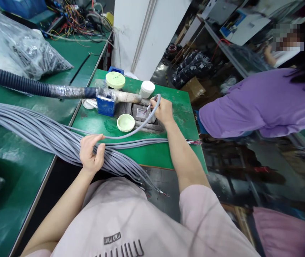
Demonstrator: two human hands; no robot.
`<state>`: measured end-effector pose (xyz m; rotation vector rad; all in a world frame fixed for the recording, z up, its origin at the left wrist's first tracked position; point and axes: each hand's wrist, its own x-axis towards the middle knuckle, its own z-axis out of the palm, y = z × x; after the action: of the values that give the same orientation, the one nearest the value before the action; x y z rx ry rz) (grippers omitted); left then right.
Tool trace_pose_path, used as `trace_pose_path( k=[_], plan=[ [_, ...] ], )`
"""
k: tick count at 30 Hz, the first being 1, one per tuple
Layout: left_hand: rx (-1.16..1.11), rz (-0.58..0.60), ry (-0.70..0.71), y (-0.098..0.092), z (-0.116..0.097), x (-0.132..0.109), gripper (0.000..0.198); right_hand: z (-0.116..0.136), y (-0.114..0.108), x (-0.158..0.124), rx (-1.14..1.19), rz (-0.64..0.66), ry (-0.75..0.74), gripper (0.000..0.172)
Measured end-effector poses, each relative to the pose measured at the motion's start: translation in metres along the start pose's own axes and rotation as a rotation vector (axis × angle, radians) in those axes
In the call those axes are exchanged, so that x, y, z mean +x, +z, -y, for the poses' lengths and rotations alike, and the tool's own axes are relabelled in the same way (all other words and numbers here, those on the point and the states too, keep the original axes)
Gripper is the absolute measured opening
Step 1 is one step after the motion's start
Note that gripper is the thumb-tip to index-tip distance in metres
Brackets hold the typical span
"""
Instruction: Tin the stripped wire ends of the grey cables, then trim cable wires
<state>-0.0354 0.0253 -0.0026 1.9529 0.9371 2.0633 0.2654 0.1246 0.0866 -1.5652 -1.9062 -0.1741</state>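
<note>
My right hand pinches the end of a grey sheathed cable, with its thin stripped wires poking out over a metal fixture set into a green-topped workbench. My left hand curls over a long bundle of grey cables lying across the bench edge, and the same single cable runs past its fingertips. A pale green round lid lies close to the fixture, left of my right hand. Part of the fixture is hidden behind my right hand and the cable.
A dark blue corrugated hose with a foil-wrapped end runs to a blue box behind the fixture. A white jar and a pale green lidded tub stand behind it. A plastic bag of dark parts and tangled wires lie on the far bench. A co-worker in a purple top is at the right.
</note>
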Motion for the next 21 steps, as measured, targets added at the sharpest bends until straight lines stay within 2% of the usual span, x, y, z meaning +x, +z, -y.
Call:
trace_pose_path(
  k=[3,6,9,12,16,19,21],
  plan=[
    [-0.016,0.004,-0.018,-0.001,0.002,0.0,0.031,0.026,-0.023,-0.022,0.109,-0.114,-0.047,0.024],
    [-0.052,0.06,-0.046,-0.003,0.002,0.003,0.028,0.062,-0.049,-0.056,0.188,-0.149,-0.233,0.02],
    [-0.153,0.128,-0.121,-0.003,-0.007,0.005,0.023,0.093,-0.062,-0.095,0.286,-0.14,-0.425,0.034],
    [-0.36,0.245,-0.274,0.002,-0.03,0.004,0.022,0.111,-0.059,-0.129,0.339,-0.147,-0.498,0.048],
    [-0.697,0.44,-0.582,0.016,-0.063,-0.002,0.027,0.121,-0.046,-0.158,0.381,-0.104,-0.565,0.051],
    [-0.866,0.442,-0.81,0.023,-0.074,-0.006,0.034,0.124,-0.04,-0.171,0.349,-0.067,-0.613,0.049],
    [-0.904,0.428,-0.888,0.025,-0.075,-0.009,0.036,0.124,-0.039,-0.177,0.309,-0.077,-0.618,0.046]
  ],
)
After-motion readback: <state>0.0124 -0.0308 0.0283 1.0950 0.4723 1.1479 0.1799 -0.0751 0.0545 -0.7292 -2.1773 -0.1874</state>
